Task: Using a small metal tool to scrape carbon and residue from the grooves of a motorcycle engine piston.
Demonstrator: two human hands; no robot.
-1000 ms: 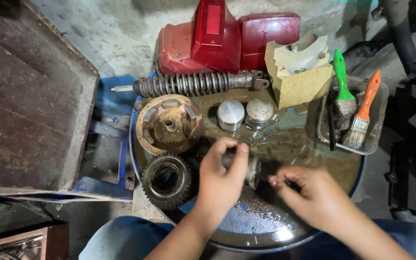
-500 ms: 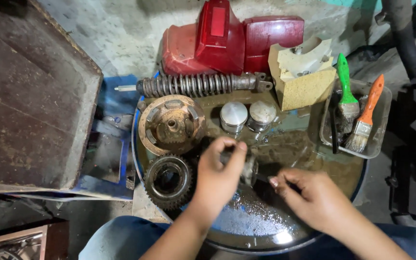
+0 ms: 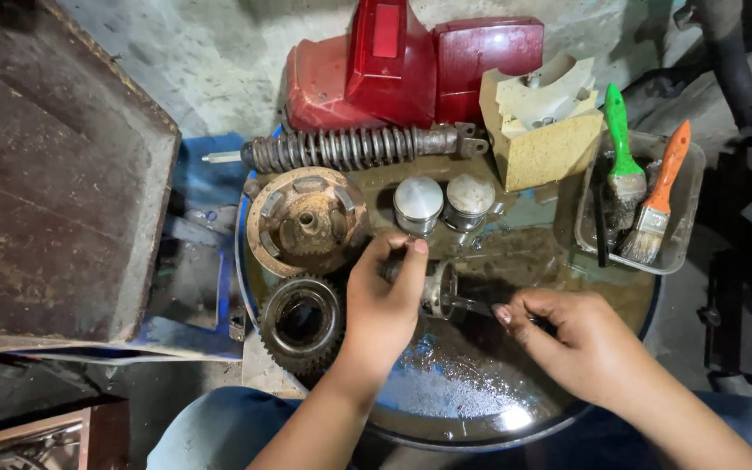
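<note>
My left hand (image 3: pixel 382 300) grips a small round metal engine part (image 3: pixel 437 288) over a blue basin (image 3: pixel 239 261) of dirty brown liquid. My right hand (image 3: pixel 576 344) holds a thin dark tool (image 3: pixel 473 305) whose tip reaches into that part. Just behind the hands, two silver pistons (image 3: pixel 417 204) stand side by side. A rusty clutch hub (image 3: pixel 306 219) lies at the basin's left, and a dark toothed gear (image 3: pixel 300 320) sits in front of it.
A coil shock absorber (image 3: pixel 350 148) lies across the basin's far rim. Behind it are red plastic body covers (image 3: pixel 406 65) and a beige block (image 3: pixel 543 130). A clear tray (image 3: pixel 685 239) at right holds a green brush (image 3: pixel 621 152) and an orange brush (image 3: pixel 661 196). A rusty metal table (image 3: pixel 54 174) fills the left.
My hands stay at the metal part with only small shifts of the fingers and the tool. The view has drifted slightly.
</note>
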